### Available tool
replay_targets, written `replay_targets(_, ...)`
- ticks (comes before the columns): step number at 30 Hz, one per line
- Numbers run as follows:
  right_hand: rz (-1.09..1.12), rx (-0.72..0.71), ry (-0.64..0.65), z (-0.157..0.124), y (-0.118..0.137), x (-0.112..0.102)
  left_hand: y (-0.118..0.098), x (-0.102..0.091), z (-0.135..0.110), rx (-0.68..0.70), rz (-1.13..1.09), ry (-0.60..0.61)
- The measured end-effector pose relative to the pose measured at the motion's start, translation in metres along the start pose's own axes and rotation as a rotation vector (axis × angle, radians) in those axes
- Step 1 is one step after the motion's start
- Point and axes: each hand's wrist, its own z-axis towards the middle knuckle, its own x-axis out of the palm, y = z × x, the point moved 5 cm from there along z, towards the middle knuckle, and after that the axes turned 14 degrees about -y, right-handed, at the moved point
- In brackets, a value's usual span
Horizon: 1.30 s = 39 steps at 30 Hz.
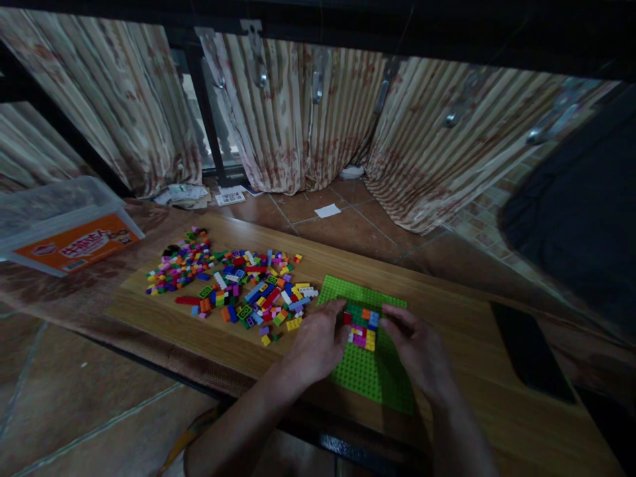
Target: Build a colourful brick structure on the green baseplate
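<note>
A green studded baseplate (358, 379) lies on the wooden board, partly covered by my hands. Near its middle sits a small cluster of bricks, with orange (366, 314), blue (373, 320), yellow (370, 341) and magenta (358, 340) pieces. My left hand (320, 338) rests over the plate's left side, its fingers curled with a red brick (346, 318) at the tips. On the cluster's right side, my right hand (416, 344) hovers close to the blue brick, thumb and forefinger apart. Nothing shows between those fingers.
Several loose colored bricks (258, 291) spread left of the baseplate, beside a denser pile of small bricks (181, 262). A clear plastic tub (64, 222) with an orange label stands far left. At right lies a dark flat phone-like object (531, 351). Striped curtains (293, 112) hang behind.
</note>
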Motion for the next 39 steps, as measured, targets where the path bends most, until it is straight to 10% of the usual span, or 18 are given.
replay_targets(39, 0.133, 0.174, 0.085, 0.010, -0.015, 0.016, 0.001, 0.004, -0.005, 0.047, 0.063, -0.017)
